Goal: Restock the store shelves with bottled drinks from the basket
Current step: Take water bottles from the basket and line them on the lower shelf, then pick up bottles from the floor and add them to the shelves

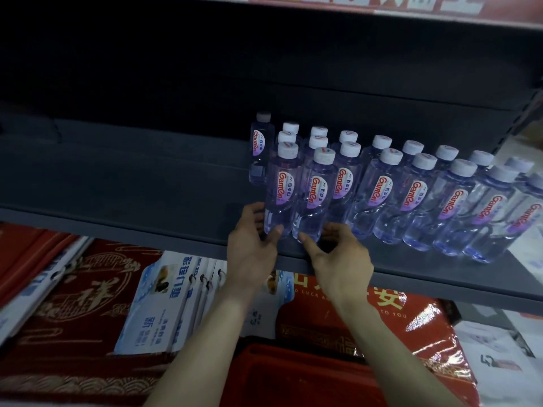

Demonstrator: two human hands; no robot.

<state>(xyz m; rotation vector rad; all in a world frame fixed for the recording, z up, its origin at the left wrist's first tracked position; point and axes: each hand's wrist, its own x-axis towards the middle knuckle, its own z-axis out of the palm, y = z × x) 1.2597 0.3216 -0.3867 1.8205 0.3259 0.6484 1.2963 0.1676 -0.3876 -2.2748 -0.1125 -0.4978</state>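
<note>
Several clear water bottles with white caps and red-and-purple labels stand in rows on the dark grey shelf point(147, 183). My left hand point(252, 245) wraps the base of the front-left bottle point(281, 186), thumb in front and fingers behind it. My right hand point(340, 257) pinches the base of the neighbouring front bottle point(316, 195) between thumb and fingers. Both bottles stand upright on the shelf near its front edge. The red basket point(293, 374) lies below my forearms; no bottles show in its visible part.
More bottles point(449, 201) fill the shelf to the right, and one bottle point(260, 142) stands alone further back. The left half of the shelf is bare. Red gift packs point(73, 304) and blue-white packets point(158, 304) lie on the level below.
</note>
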